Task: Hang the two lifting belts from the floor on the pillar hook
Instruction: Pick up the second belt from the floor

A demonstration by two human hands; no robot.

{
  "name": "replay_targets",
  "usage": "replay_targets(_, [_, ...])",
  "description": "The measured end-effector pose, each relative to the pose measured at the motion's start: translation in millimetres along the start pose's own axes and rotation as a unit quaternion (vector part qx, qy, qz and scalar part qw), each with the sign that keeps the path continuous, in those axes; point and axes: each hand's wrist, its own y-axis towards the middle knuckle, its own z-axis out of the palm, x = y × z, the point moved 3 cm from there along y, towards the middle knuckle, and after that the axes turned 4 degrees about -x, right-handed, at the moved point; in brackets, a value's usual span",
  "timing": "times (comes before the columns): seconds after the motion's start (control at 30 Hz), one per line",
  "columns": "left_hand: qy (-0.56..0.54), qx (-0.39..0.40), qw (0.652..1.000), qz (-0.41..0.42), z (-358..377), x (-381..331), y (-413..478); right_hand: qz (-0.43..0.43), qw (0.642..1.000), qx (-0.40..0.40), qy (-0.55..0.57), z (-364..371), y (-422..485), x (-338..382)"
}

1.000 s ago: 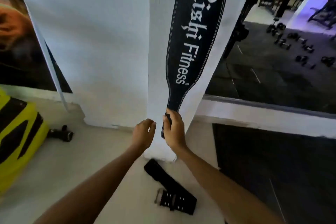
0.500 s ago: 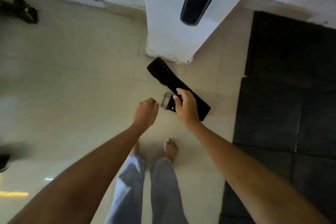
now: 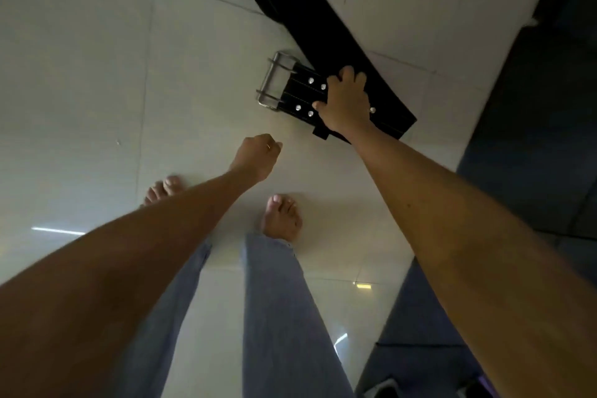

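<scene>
My right hand (image 3: pixel 347 103) is down on the lifting belt (image 3: pixel 326 42), which lies flat on the pale tiled floor (image 3: pixel 97 74). Grip: fingers over the belt's far edge, thumb on the near edge, just behind the steel buckle (image 3: pixel 274 79) — closed around the strap, though the underside contact is hidden, so probably not yet lifted. The strap runs from the buckle up and away to the top edge of view. My left hand (image 3: pixel 256 153) hangs nearer me than the buckle, loosely curled, holding nothing. Bare feet (image 3: pixel 282 220) stand below the buckle — dark mat (image 3: pixel 533 139) to its right.
</scene>
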Motion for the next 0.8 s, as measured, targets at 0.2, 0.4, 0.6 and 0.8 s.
replay_targets(0.2, [-0.070,0.022,0.995,-0.069,0,16,-40,0.066,0.985,0.131,-0.090,-17,0,4])
replay_targets(0.4, [-0.112,-0.025,0.986,-0.122,-56,2,-101,-0.004,0.978,0.166,0.126,-43,-90,48])
replay_targets(0.6, [-0.176,-0.104,0.961,-0.185,-135,-39,-220,0.027,0.934,0.081,0.348,-154,-213,117])
replay_targets(0.8, [-0.315,-0.209,0.926,-0.018,-259,-118,-375,0.078,0.853,-0.040,0.515,-323,-332,161])
